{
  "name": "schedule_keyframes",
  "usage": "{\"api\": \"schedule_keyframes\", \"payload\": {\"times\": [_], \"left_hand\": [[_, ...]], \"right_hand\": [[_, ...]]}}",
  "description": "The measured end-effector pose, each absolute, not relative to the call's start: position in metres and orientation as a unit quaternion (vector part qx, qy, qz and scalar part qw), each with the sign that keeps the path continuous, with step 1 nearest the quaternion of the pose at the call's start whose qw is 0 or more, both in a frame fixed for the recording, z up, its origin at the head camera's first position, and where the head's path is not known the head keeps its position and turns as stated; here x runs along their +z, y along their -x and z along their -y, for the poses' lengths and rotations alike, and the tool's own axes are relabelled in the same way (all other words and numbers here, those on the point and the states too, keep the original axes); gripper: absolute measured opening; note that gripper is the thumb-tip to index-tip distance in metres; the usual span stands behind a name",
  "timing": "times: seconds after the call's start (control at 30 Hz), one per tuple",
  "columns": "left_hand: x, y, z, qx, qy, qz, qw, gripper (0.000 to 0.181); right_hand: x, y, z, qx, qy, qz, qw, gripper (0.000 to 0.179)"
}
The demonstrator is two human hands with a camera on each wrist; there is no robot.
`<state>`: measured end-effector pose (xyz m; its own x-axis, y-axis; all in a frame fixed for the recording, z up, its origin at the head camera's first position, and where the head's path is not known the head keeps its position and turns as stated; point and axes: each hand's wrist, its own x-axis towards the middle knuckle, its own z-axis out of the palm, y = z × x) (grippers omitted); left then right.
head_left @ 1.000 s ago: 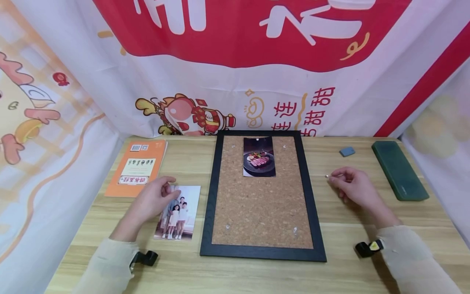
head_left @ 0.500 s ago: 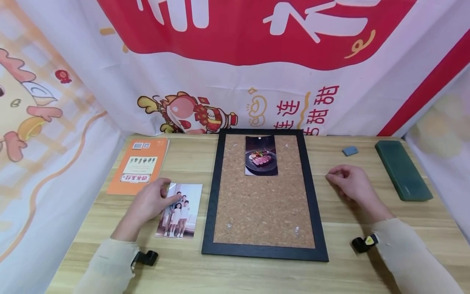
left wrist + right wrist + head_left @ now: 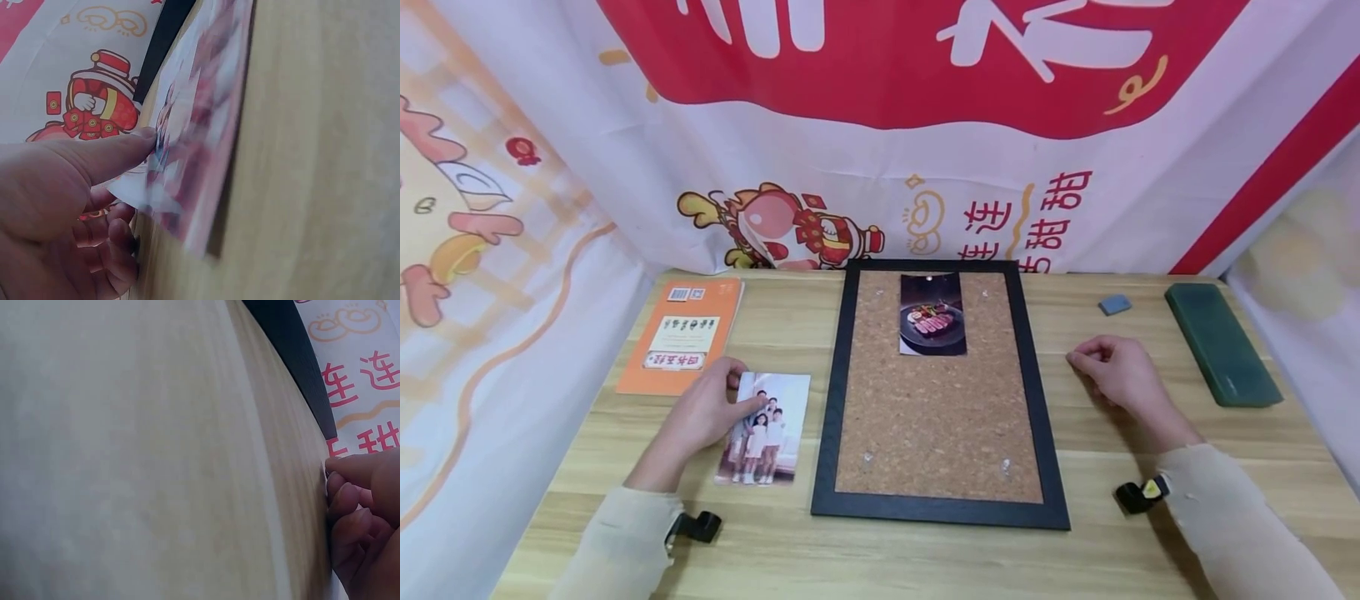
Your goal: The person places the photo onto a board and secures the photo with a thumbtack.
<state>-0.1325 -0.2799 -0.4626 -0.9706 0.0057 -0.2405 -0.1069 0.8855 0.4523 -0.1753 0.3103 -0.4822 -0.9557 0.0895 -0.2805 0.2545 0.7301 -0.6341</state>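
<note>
My left hand (image 3: 703,408) pinches the upper left of a family photo (image 3: 782,450) beside the cork board. In the left wrist view my thumb lies on the picture side, the other fingers are curled behind, and the near edge stands off the wood. My right hand (image 3: 1112,371), at the board's right, has thumb and forefinger pinched together low over the table. A tiny push pin (image 3: 327,472) barely shows between these fingertips, mostly hidden. On the black-framed cork board (image 3: 936,425), a photo of a steak plate (image 3: 932,325) hangs from a pin (image 3: 929,278) at its top edge.
Clear push pins sit near the board's corners, such as one pin (image 3: 1006,467) at lower right. An orange book (image 3: 681,333) lies behind my left hand. A blue eraser (image 3: 1115,305) and a green case (image 3: 1223,346) lie at right. A printed cloth (image 3: 880,150) hangs behind the table.
My left thumb has come down onto the family photo and now pinches it. The push pin showing at my right fingertips earlier is now mostly covered by them.
</note>
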Motion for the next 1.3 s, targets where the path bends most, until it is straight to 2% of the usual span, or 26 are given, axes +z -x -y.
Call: {"api": "schedule_keyframes", "payload": {"times": [0.33,0.5,0.73,1.1,1.3], "left_hand": [[-0.46,0.127,0.289,0.26,0.004,-0.96,0.099,0.04],[-0.456,0.128,0.292,0.284,-0.006,-0.954,0.094,0.03],[-0.452,0.129,0.296,0.32,-0.018,-0.944,0.085,0.031],[-0.443,0.125,0.305,0.38,-0.011,-0.921,0.082,0.032],[-0.439,0.124,0.31,0.392,-0.012,-0.917,0.073,0.033]], "right_hand": [[-0.481,0.166,-0.312,-0.373,-0.095,-0.914,0.124,0.041],[-0.48,0.16,-0.317,-0.426,-0.089,-0.89,0.137,0.036],[-0.479,0.156,-0.318,-0.436,-0.058,-0.888,0.132,0.029],[-0.475,0.153,-0.315,-0.445,-0.062,-0.885,0.125,0.043],[-0.476,0.153,-0.315,-0.469,-0.061,-0.873,0.121,0.044]]}}
